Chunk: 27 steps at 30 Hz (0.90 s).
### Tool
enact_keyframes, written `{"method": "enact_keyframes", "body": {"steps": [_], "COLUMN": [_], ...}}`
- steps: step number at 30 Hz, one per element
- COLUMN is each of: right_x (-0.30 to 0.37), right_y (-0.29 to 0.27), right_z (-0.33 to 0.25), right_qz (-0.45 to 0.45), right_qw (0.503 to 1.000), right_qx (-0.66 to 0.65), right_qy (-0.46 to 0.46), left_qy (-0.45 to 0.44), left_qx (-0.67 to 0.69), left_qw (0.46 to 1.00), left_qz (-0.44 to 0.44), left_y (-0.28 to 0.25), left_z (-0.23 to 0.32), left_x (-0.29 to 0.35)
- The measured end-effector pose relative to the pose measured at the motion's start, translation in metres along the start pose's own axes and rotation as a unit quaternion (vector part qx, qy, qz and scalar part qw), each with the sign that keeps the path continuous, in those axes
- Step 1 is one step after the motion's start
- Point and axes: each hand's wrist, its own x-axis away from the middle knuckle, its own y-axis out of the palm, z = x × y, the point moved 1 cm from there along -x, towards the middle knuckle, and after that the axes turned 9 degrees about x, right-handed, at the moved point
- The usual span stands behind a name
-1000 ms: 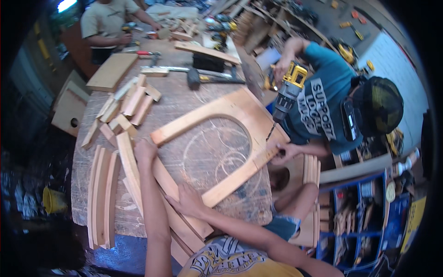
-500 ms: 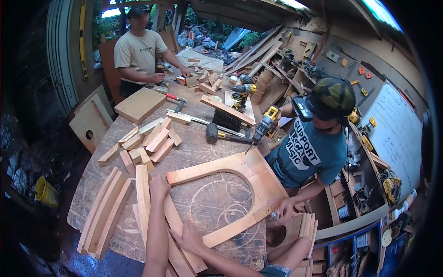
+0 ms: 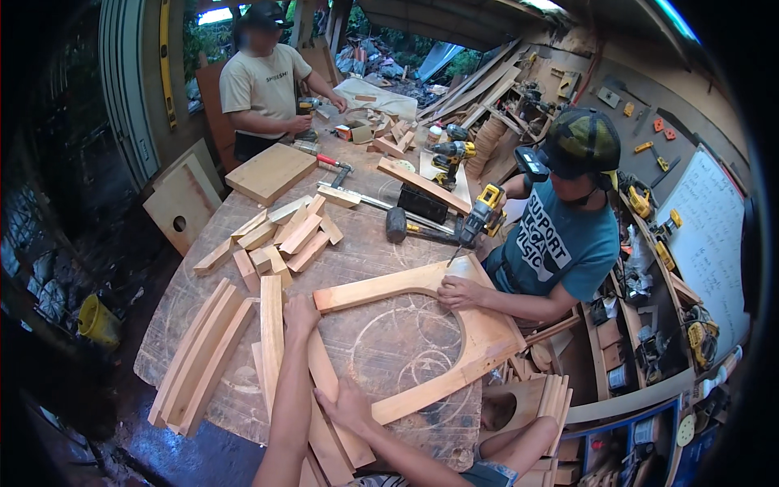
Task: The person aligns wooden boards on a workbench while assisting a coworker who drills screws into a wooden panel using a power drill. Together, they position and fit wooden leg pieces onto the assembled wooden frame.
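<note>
The wearer's left hand [image 3: 302, 314] is closed around the upper end of a strip [image 3: 323, 367], right beside the end of the frame's near arm, and the right hand [image 3: 349, 407] is wrapped over the same strip lower down, thumb on its left edge. That strip lies on the table [image 3: 398, 341], slanting toward the wearer's body, across the open side of the big U-shaped frame [image 3: 491, 331]. A board [image 3: 273, 333] runs just left of the left hand, then some curved pieces [image 3: 203, 357], with a heap of offcuts [image 3: 296, 235] beyond. Over at the right, a co-worker [image 3: 560, 252] in teal points a drill [image 3: 484, 213] down at the frame, the other hand [image 3: 461, 294] resting on it; whether the bit touches, I can't tell. A mallet [image 3: 396, 225] lies nearby.
</note>
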Motion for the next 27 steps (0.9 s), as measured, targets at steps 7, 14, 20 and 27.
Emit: {"method": "enact_keyframes", "body": {"steps": [7,14,20,27], "right_x": [0.0,-0.002,-0.002,-0.004], "right_y": [-0.007,-0.007,-0.008,-0.002], "right_z": [-0.003,-0.005,-0.008,-0.003], "right_qz": [0.005,0.009,-0.005,0.01], "right_qw": [1.0,1.0,1.0,1.0], "right_qx": [0.007,0.001,0.004,0.001], "right_qy": [0.006,0.01,0.02,0.003], "left_qy": [-0.01,0.0,0.009,0.008], "left_qx": [0.01,-0.019,-0.016,-0.022], "left_qw": [1.0,0.998,0.999,0.998], "left_qz": [0.001,-0.052,-0.029,-0.053], "left_y": [-0.008,-0.014,-0.011,-0.02], "left_z": [0.007,0.008,0.003,0.012], "left_x": [0.0,-0.002,-0.003,-0.001]}}
